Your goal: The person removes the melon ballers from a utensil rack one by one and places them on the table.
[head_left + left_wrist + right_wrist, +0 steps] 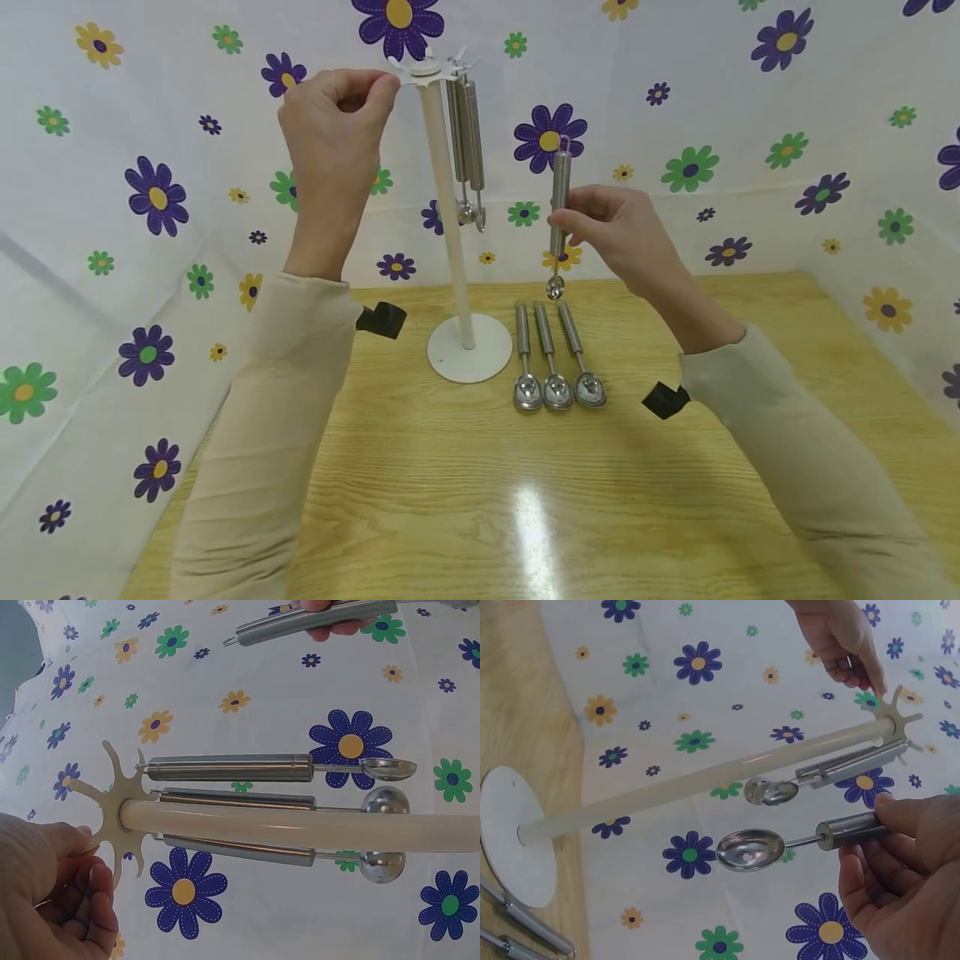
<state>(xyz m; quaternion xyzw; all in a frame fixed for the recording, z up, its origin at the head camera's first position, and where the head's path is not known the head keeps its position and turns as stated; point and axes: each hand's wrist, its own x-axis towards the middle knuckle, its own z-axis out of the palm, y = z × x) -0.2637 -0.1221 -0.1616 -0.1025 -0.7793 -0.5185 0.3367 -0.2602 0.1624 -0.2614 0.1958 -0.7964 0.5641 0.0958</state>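
A white stand [447, 192] has a round base and a star-shaped top with several hooked arms. At that top, my left hand [333, 125] pinches one arm between thumb and fingers, as the left wrist view shows. Three steel scoops [229, 766] hang from the stand by their loops, bowls down. To the right of the stand, my right hand [611, 229] holds another steel scoop [751, 850] by its thick handle, loop up and small oval bowl down. It is apart from the stand.
Three steel scoops with larger bowls [557, 390] lie side by side on the wooden table [420, 492], right of the stand's base [480, 367]. A flower-patterned cloth [667, 117] hangs behind and along the sides.
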